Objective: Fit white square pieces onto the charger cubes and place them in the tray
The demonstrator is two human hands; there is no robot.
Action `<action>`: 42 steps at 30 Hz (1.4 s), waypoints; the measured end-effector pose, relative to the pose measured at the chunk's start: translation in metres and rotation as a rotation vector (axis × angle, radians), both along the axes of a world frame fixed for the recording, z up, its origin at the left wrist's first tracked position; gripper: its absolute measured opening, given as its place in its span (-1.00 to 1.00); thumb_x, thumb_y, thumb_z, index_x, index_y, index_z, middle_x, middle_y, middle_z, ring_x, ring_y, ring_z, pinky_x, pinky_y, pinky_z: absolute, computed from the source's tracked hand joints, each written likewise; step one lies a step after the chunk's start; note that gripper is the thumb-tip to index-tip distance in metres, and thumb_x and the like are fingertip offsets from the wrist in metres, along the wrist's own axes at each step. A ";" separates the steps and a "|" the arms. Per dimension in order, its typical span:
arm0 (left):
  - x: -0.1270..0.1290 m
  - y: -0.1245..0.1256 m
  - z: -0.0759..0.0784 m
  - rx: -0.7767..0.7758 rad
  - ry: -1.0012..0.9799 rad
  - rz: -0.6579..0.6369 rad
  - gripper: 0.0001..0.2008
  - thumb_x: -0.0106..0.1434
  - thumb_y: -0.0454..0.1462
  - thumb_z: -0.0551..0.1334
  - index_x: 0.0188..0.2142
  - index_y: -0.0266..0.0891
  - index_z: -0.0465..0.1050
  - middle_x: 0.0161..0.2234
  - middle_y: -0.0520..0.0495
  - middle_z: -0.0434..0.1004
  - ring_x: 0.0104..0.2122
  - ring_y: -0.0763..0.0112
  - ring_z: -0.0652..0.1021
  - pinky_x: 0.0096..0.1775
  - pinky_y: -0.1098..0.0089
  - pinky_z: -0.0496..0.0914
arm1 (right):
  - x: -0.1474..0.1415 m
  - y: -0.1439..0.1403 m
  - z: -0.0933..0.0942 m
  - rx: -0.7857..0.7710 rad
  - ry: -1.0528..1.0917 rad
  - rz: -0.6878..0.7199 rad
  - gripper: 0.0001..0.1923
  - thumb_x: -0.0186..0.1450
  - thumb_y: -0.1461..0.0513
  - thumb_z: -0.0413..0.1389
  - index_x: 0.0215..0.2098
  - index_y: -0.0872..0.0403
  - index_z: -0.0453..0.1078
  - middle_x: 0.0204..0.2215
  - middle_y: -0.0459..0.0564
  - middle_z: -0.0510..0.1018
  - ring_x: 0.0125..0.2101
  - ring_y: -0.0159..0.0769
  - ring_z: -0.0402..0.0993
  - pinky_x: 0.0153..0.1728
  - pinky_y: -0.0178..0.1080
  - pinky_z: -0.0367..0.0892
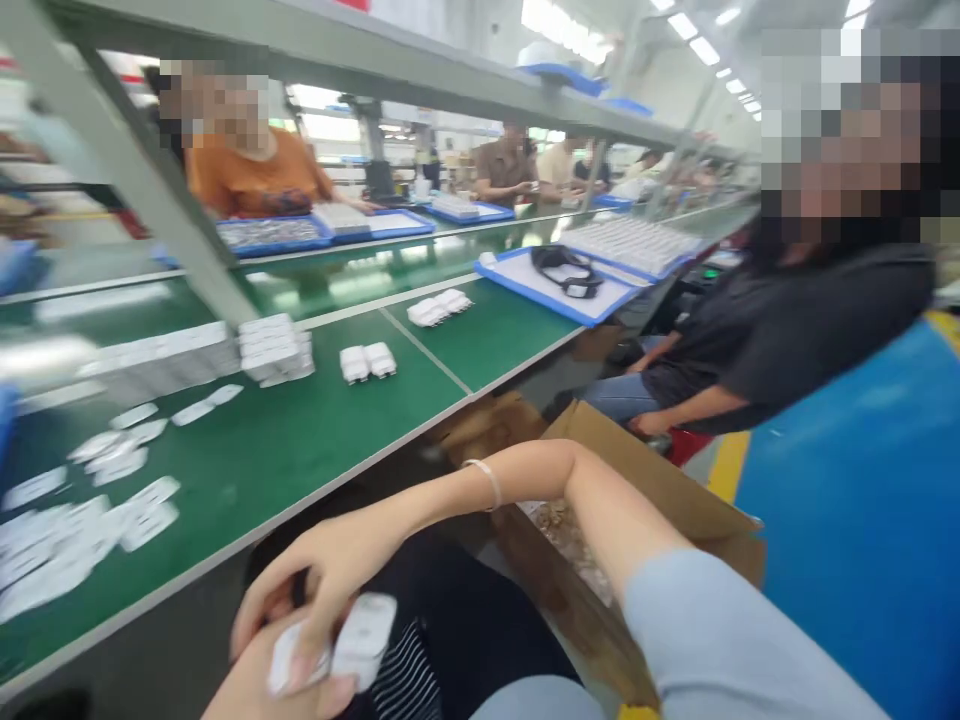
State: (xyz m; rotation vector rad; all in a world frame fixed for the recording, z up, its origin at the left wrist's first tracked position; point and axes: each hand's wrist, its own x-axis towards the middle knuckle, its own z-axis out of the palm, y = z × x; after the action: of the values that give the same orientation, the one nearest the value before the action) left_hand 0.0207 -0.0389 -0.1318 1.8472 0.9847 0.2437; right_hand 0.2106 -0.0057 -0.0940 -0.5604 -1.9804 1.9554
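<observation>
Hands meet low at the near edge of the view, below the desk's front lip and over the person's lap. The right hand (330,580) comes in from the right on a bare forearm with a thin pale bracelet (487,480) at the wrist; its fingers curl downward, partly closed, over two small white rounded plastic cases (352,640). The left hand (262,690) lies underneath, palm up and cupped, and the cases rest on it. The clearer case, on the right of the pair, has its long axis running from lower left to upper right, its far end pointing up toward the desk. The other is blurred under the fingers, and I cannot tell which way it points. No writing or brand can be read on either case.

Up and to the left of the hands, the green-topped desk (247,470) carries flat white pieces (112,470) scattered loosely, with stacked white boxes (274,350) farther back and a pair of white cases (367,362) beyond those. To the right of the right forearm stands an open brown cardboard box (660,490). Farther right sits a person in a dark shirt (787,330), and across the desk a person in an orange shirt (255,170) works at a blue tray (274,240).
</observation>
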 end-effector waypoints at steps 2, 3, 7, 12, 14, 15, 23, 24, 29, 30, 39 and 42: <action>0.007 -0.014 0.018 -0.190 -0.045 0.055 -0.64 -0.09 -0.04 0.37 -0.27 -0.09 0.63 -0.30 0.00 0.70 -0.23 0.01 0.67 -0.13 0.12 0.57 | 0.006 -0.009 0.007 0.090 -0.041 -0.120 -0.62 0.03 0.20 0.43 -0.18 0.09 0.55 -0.28 -0.17 0.57 -0.37 -0.43 0.49 -0.32 -0.41 0.37; 0.013 -0.019 0.028 -0.233 -0.071 0.085 -0.64 -0.09 -0.10 0.40 -0.26 -0.14 0.62 -0.30 -0.01 0.69 -0.24 0.07 0.66 -0.17 0.19 0.56 | 0.009 -0.013 0.009 0.110 -0.046 -0.149 -0.58 0.03 0.22 0.43 -0.14 0.11 0.56 -0.24 -0.13 0.56 -0.38 -0.44 0.46 -0.34 -0.40 0.36; 0.033 -0.023 0.050 -0.204 -0.184 0.204 -0.67 -0.16 -0.22 0.51 -0.35 -0.26 0.60 -0.31 -0.02 0.62 -0.25 0.19 0.61 -0.13 0.27 0.51 | 0.023 -0.024 0.005 0.020 0.096 -0.307 -0.56 0.06 0.24 0.42 -0.07 0.06 0.62 -0.10 -0.04 0.56 -0.30 -0.39 0.44 -0.31 -0.35 0.35; 0.048 -0.018 0.043 0.028 -0.388 0.145 -0.67 -0.11 -0.26 0.55 -0.31 -0.25 0.61 -0.32 -0.02 0.61 -0.31 0.25 0.60 -0.23 0.30 0.52 | 0.029 -0.037 0.009 -0.218 0.232 -0.438 -0.76 0.13 0.24 0.35 -0.19 0.02 0.68 -0.16 -0.04 0.50 -0.31 -0.40 0.45 -0.38 -0.36 0.34; 0.054 -0.016 0.039 0.108 -0.453 0.096 -0.69 -0.09 -0.28 0.55 -0.30 -0.22 0.64 -0.34 -0.02 0.63 -0.32 0.25 0.62 -0.26 0.30 0.52 | 0.031 -0.040 0.016 -0.246 0.261 -0.477 -0.81 0.18 0.22 0.31 -0.23 0.03 0.69 -0.16 -0.04 0.51 -0.32 -0.41 0.47 -0.39 -0.36 0.35; 0.056 -0.015 0.038 0.131 -0.483 0.073 -0.70 -0.07 -0.28 0.55 -0.29 -0.21 0.65 -0.32 -0.03 0.65 -0.31 0.24 0.63 -0.25 0.30 0.53 | 0.033 -0.041 0.020 -0.236 0.254 -0.484 -0.83 0.22 0.21 0.29 -0.23 0.03 0.68 -0.15 -0.03 0.54 -0.30 -0.39 0.49 -0.36 -0.35 0.37; 0.058 -0.009 0.057 0.348 -0.707 0.141 -0.60 0.04 -0.25 0.55 -0.09 -0.18 0.64 -0.10 -0.14 0.71 -0.11 0.15 0.68 -0.05 0.25 0.56 | 0.072 -0.029 0.044 -0.092 0.313 -0.637 -0.72 0.39 0.07 0.15 -0.10 0.02 0.62 -0.12 0.02 0.61 -0.10 -0.27 0.50 -0.05 -0.23 0.43; 0.057 -0.009 0.059 0.390 -0.717 0.168 -0.60 0.05 -0.26 0.54 -0.08 -0.18 0.63 -0.08 -0.14 0.70 -0.10 0.17 0.68 -0.04 0.26 0.55 | 0.077 -0.029 0.045 -0.070 0.329 -0.672 -0.72 0.39 0.05 0.16 -0.10 0.02 0.61 -0.11 0.03 0.60 -0.10 -0.26 0.50 -0.07 -0.23 0.43; 0.056 -0.004 0.065 0.550 -0.790 0.219 -0.59 0.11 -0.29 0.51 -0.03 -0.14 0.58 -0.01 -0.13 0.68 -0.04 0.22 0.66 0.00 0.27 0.54 | 0.076 -0.043 0.044 -0.013 0.374 -0.646 -0.57 0.30 0.08 0.27 0.12 -0.07 0.48 0.08 0.02 0.53 0.08 -0.18 0.47 0.03 -0.19 0.43; 0.056 -0.003 0.065 0.588 -0.790 0.201 -0.59 0.13 -0.28 0.51 -0.02 -0.14 0.57 0.00 -0.13 0.67 0.01 0.20 0.65 0.09 0.20 0.51 | 0.072 -0.047 0.044 -0.035 0.376 -0.626 -0.50 0.28 0.10 0.29 0.17 -0.08 0.43 0.10 0.01 0.52 0.10 -0.18 0.47 0.05 -0.19 0.42; 0.049 -0.001 0.068 0.777 -0.665 0.164 -0.61 0.19 -0.20 0.47 0.01 -0.08 0.53 0.02 -0.12 0.65 0.07 0.15 0.60 0.34 -0.07 0.20 | 0.050 -0.053 0.045 -0.085 0.373 -0.688 -0.43 0.19 0.18 0.37 0.15 -0.02 0.42 -0.04 0.02 0.63 -0.06 -0.22 0.56 -0.06 -0.22 0.47; 0.040 -0.005 0.069 0.758 -0.653 0.176 -0.57 0.17 -0.22 0.48 0.04 -0.08 0.54 0.03 -0.13 0.64 0.05 0.16 0.60 0.23 0.05 0.36 | 0.045 -0.048 0.039 -0.155 0.357 -0.618 -0.45 0.23 0.15 0.35 0.16 -0.04 0.39 -0.07 0.00 0.61 -0.13 -0.27 0.57 -0.20 -0.28 0.51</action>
State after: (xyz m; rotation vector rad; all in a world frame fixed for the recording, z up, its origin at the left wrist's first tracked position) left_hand 0.0608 -0.0439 -0.0628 2.0965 0.6132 1.3845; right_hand 0.2560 -0.0538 -0.0554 -0.6995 -1.2533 1.6718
